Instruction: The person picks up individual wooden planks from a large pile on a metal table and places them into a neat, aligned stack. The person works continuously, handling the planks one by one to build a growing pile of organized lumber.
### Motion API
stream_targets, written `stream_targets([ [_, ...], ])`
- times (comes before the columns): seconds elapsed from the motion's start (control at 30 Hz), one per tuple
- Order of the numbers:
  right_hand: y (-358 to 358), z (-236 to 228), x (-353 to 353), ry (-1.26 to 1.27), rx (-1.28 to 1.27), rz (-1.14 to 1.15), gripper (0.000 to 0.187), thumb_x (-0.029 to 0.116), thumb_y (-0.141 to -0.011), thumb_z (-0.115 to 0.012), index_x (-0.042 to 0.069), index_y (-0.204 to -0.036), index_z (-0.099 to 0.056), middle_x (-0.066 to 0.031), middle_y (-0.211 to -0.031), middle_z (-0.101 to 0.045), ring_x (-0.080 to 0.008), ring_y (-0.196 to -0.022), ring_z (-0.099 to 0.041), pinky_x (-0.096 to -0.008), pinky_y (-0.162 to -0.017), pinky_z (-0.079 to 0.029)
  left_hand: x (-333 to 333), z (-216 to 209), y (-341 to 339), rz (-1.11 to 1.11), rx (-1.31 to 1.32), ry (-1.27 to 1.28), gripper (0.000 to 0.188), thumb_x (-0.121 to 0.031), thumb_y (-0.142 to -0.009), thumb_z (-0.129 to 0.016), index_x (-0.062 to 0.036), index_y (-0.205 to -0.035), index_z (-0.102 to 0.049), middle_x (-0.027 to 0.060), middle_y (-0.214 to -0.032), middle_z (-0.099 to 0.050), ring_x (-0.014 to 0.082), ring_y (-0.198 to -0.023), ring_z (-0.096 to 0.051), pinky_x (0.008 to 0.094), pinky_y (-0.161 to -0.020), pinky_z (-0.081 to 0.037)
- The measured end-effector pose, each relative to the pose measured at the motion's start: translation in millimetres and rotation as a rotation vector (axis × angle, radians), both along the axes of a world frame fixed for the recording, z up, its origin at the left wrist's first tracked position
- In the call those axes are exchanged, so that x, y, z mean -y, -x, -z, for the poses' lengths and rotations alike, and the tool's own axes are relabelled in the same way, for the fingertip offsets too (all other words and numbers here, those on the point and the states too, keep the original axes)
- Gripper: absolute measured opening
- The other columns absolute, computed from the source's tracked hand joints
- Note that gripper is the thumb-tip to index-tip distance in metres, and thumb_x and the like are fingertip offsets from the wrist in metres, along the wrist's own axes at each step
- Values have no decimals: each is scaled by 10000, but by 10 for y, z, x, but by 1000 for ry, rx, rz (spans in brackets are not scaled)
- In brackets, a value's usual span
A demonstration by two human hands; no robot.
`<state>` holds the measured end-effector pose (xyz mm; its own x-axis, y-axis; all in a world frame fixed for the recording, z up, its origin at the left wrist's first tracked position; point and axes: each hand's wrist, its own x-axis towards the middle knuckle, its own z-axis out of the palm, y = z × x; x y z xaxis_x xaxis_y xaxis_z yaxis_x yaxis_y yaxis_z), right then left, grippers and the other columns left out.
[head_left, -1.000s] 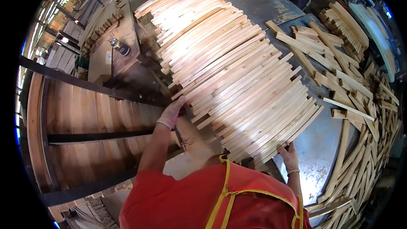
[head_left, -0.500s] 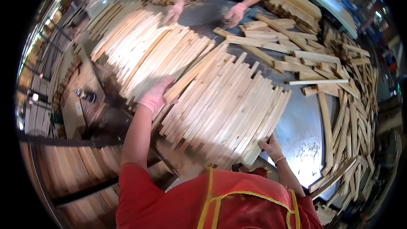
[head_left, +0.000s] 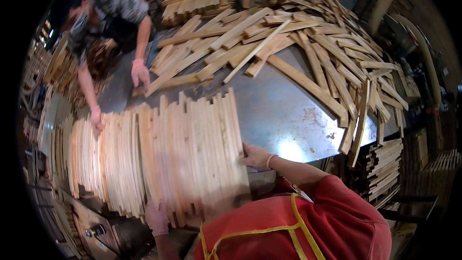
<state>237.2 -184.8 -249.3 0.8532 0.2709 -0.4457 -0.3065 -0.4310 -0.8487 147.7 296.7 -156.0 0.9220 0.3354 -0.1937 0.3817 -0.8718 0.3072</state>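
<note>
A wide row of pale wooden strips (head_left: 197, 149) lies side by side on the metal table in front of me. My right hand (head_left: 257, 156), in a pale glove, grips the row's right edge, thumb against the outermost strip; its other fingers are mostly hidden. At the near left ends of these strips, my left hand (head_left: 157, 217) is smeared by motion, so its finger pose is unclear. Another row of strips (head_left: 118, 163) adjoins on the left. Across the table, a co-worker's gloved hand (head_left: 96, 121) touches that row's far ends; their other hand (head_left: 140, 73) is beside loose boards.
A big loose heap of wooden pieces (head_left: 332, 62) covers the table's far and right side. Bare metal tabletop (head_left: 284, 110) shows between heap and row. Stacked boards (head_left: 192, 0) stand at the back, more stacked strips (head_left: 385, 168) below the right edge.
My view has swung to the right. The angled board by my left hand no longer stands out above the row. The co-worker leans further in, one hand now near the loose boards.
</note>
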Motion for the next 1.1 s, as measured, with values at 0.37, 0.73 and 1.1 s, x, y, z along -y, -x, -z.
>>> stream_targets([
  [0.37,-284,-204,3733,1181,308,420,734,347,-769,-846,38,-1373,-565,-204,-1167,-699,-399,-1089,-681,-511,-933,-558,1999,-101,198,443,233,-230,839,-262,-833,-823,63,-1537,-502,276,-1494,-574,447,-1403,-532,487,-1230,-399],
  [0.73,1240,-928,3384,630,500,586,718,223,-803,-778,79,-1459,-526,-243,-1353,-622,-451,-1300,-575,-539,-1082,-482,4898,482,7,699,-113,-21,998,-585,-876,-774,-52,-1634,-403,247,-1615,-457,439,-1388,-517,545,-1171,-415],
  [1.1,2144,196,4564,653,137,958,1029,248,-810,-850,-7,-1662,-332,-299,-1387,-667,-430,-1244,-674,-436,-1063,-528,4547,540,-342,520,-282,444,772,-303,-923,-709,-56,-1607,-450,255,-1282,-698,395,-1130,-708,474,-976,-559],
])
